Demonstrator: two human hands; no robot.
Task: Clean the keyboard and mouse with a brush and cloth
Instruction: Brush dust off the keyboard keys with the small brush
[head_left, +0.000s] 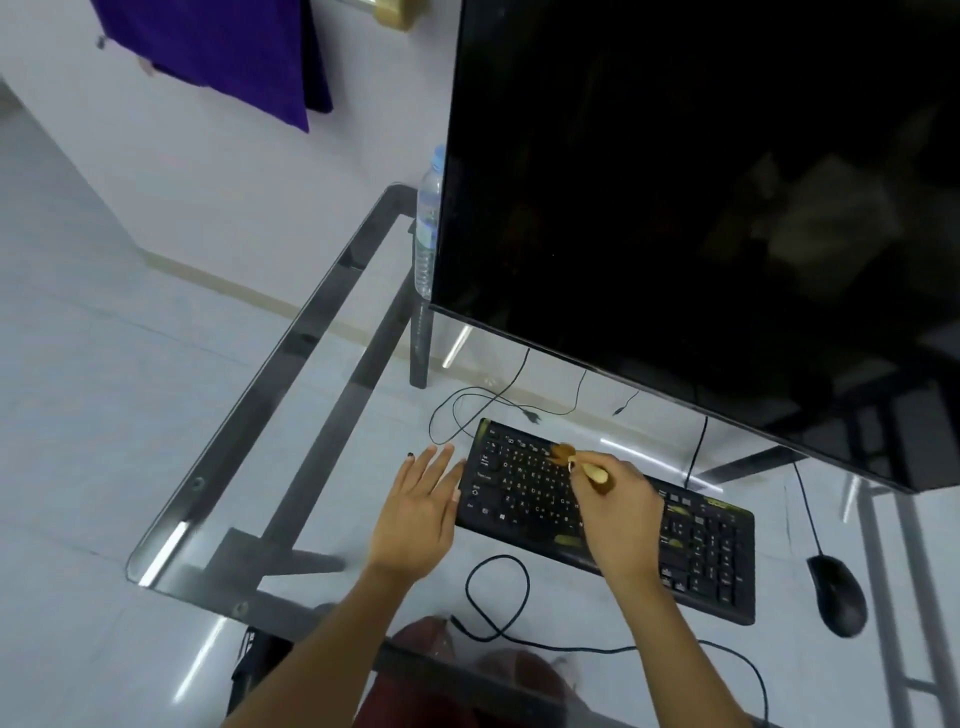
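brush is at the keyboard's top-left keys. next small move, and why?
Probably sweep the brush rightward along the keyboard. The right hand holds it bristles-down at the upper-left keys, the left hand lies open at the left edge, and yellowish smudges show further right.

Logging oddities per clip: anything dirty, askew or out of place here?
Yes: the keyboard has yellowish smudges near its right half and top-left corner. It also sits askew on the glass desk. The right hand holds a brush on its keys.
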